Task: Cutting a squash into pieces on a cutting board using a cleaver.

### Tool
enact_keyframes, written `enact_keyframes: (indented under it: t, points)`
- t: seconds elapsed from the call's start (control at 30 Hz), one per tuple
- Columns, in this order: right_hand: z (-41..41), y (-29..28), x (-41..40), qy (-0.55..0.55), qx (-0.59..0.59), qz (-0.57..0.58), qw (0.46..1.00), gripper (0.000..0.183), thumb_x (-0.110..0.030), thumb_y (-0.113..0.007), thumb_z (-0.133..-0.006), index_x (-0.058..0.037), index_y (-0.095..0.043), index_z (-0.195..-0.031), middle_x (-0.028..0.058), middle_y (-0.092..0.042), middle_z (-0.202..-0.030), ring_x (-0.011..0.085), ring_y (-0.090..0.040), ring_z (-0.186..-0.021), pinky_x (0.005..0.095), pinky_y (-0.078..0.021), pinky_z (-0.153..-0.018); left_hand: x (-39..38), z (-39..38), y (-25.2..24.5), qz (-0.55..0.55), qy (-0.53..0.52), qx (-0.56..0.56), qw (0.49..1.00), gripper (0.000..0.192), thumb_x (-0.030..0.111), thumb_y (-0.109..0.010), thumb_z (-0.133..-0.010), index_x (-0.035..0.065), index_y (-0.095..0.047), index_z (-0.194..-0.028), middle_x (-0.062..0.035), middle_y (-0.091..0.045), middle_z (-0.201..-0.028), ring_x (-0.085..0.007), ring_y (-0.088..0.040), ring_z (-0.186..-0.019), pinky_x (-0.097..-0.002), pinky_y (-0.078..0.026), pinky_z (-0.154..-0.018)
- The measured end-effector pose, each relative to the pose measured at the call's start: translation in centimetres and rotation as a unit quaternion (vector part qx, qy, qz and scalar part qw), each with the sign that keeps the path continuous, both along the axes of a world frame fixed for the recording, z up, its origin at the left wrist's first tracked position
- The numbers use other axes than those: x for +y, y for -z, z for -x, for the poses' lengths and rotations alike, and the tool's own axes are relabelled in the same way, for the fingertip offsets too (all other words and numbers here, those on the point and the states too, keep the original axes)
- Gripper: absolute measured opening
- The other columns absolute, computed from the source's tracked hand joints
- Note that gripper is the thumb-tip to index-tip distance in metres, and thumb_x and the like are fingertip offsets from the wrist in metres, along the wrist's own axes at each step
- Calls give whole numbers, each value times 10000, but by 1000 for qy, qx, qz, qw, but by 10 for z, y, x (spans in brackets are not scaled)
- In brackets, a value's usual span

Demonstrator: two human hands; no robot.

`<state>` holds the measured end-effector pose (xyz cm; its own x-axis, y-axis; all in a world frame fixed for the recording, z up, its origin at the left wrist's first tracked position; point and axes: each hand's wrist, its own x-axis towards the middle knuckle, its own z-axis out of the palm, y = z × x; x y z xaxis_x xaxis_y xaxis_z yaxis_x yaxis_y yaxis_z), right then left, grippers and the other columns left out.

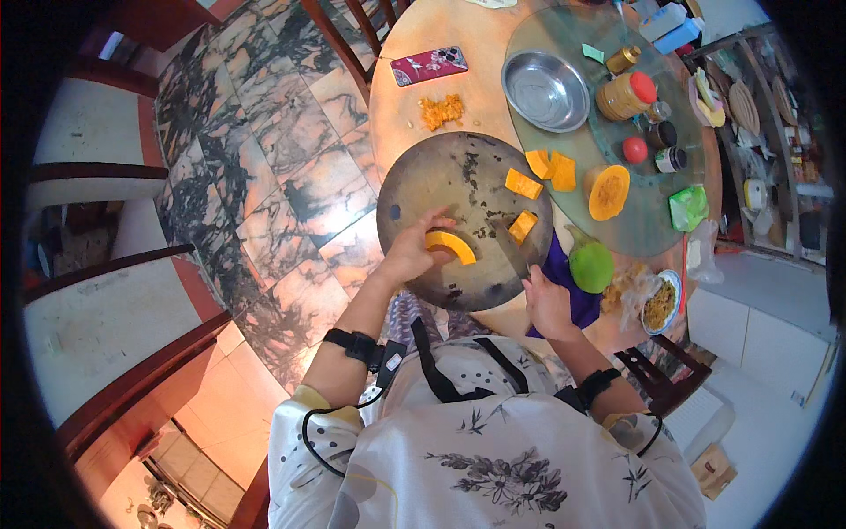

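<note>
On the round cutting board (pixel 429 165), my left hand (pixel 413 248) grips a curved slice of pumpkin (pixel 456 244). My right hand (pixel 548 301) holds a knife (pixel 510 250) by its handle, with the blade low over the board's right part. One pumpkin chunk (pixel 523 227) lies close beside the blade, and another piece (pixel 523 184) rests near the board's upper right edge. Just past that edge are two more cut pieces (pixel 563 171). A larger cut pumpkin section (pixel 608 192) sits farther right, its orange face showing.
Scooped pumpkin pulp (pixel 441 112) and a phone (pixel 429 66) lie beyond the board. A metal basin (pixel 546 91), a red-lidded jar (pixel 626 96) and a tomato (pixel 635 150) stand on the glass turntable (pixel 562 40). Right of the board are a green gourd-like vegetable (pixel 591 266) and a bowl of food (pixel 661 303).
</note>
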<state>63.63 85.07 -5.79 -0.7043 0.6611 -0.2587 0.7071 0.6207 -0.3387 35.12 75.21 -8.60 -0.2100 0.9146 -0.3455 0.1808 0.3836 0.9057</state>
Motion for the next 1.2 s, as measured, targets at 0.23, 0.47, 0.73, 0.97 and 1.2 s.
enact_keyframes:
  t: [0.23,0.47,0.73,0.97,1.2]
  points:
    - [0,-1,3,-4,-1,1,1000,195,-187,-579,-925,-40,-488,-1015,167,-663,-838,367,-655,-648,457,-516,-532,38,35,0,-7,-125,-33,992,483,79,-571,-909,79,-461,-1379,-71,-710,-1041,-210,-649,-1050,-331,-477,-956]
    - [-7,11,2,6,21,9,1000,164,-188,-570,-922,-63,-479,-975,153,-650,-803,348,-661,-655,453,-517,-539,128,79,-15,-54,-177,139,973,381,126,-560,-922,77,-529,-1298,-70,-726,-908,-205,-684,-867,-343,-515,-810]
    - [-11,18,3,-15,21,5,1000,145,-165,-579,-911,-72,-489,-977,137,-634,-752,323,-664,-634,440,-512,-506,189,99,-7,53,-152,299,940,497,153,-697,-803,98,-560,-1277,-104,-697,-914,-280,-659,-985,-401,-504,-871]
    - [-7,7,17,-59,28,-3,998,152,-159,-574,-916,-68,-497,-1012,153,-657,-834,313,-669,-639,433,-506,-494,115,63,-3,16,-198,320,926,618,186,-750,-773,81,-487,-1322,-114,-685,-1049,-278,-660,-982,-398,-513,-883]
    - [23,10,12,-99,28,65,993,198,-176,-583,-926,-62,-463,-1035,168,-657,-867,376,-656,-708,477,-510,-559,-38,-7,15,136,-289,-1,948,369,288,-779,-830,32,-644,-1059,-78,-697,-951,-154,-657,-801,-281,-538,-697]
